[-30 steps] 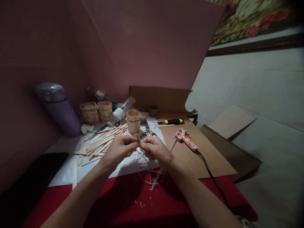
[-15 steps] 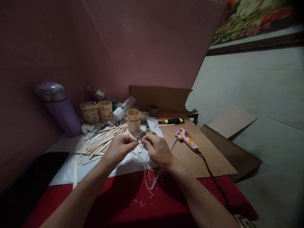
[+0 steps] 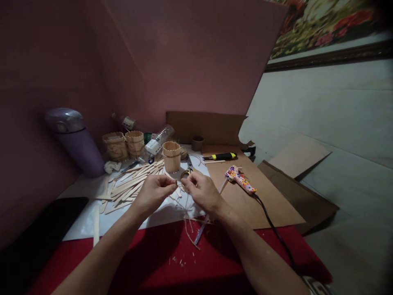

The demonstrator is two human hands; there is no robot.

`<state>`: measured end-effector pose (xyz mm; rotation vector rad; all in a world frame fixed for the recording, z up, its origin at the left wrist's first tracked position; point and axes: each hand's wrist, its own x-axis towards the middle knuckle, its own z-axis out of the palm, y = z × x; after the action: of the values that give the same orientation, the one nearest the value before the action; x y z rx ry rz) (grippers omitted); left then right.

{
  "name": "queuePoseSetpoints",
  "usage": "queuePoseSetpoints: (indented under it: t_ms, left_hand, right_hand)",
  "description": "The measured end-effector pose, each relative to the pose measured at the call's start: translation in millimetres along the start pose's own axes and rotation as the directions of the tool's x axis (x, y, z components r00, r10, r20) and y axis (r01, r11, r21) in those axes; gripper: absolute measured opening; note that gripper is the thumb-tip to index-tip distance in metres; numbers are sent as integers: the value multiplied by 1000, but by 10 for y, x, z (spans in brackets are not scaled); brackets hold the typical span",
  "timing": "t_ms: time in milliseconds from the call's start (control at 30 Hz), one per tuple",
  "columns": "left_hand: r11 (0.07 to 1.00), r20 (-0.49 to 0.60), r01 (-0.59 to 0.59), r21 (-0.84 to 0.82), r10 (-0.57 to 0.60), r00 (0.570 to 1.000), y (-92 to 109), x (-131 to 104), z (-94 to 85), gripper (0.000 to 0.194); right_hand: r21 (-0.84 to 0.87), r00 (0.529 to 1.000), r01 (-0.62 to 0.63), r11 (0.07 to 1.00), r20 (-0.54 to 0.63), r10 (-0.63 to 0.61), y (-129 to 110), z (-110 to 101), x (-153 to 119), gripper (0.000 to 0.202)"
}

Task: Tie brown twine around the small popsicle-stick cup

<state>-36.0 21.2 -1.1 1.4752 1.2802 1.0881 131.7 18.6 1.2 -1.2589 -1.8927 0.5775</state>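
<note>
Fingertips of my left hand and my right hand are pinched on twine, a little apart from each other. Loose ends of the twine hang down over the edge of the white sheet onto the red cloth. Just behind my hands stands a small cup of wooden sticks with a band around it. Scissors lie beside the cup, partly hidden by my right hand. A pile of flat wooden sticks is spread to the left.
Two more stick cups, a purple bottle and plastic bottles are at the back left. On the cardboard at right lie a box cutter and a flowered glue gun with a black cord. A brown pot stands behind.
My hands remain in nearly the same place, still pinched. The hanging twine ends have shifted slightly, and the view has moved a little.
</note>
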Motion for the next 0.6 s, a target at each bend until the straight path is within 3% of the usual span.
queuePoseSetpoints:
  t_ms: [133,233,333,467,533,600]
  left_hand:
    - [1000,-79,-9,17,10,997,-1,8,-23,18]
    - [989,-74,52,-138,-63,995,61,-9,-43,18]
    - [924,29,161,-346,-161,987,106,-30,-62,21]
    - [820,189,240,-520,-164,968,109,-31,-74,21]
    - [803,189,239,-545,-160,969,106,-26,-69,22]
    - [823,173,234,-517,-168,971,105,-28,-55,24]
  right_hand:
    - [139,999,-29,990,37,24,-29,18,-23,33]
    - [269,978,-73,960,210,15,-51,79,-60,22]
    - [254,952,-49,966,305,-32,-68,130,-97,15]
    - [-40,983,4,999,185,4,-74,85,-101,18]
    - [-221,998,-25,975,54,38,-68,27,-80,25]
    - [-286,992,-60,956,-126,24,-60,-22,-51,27]
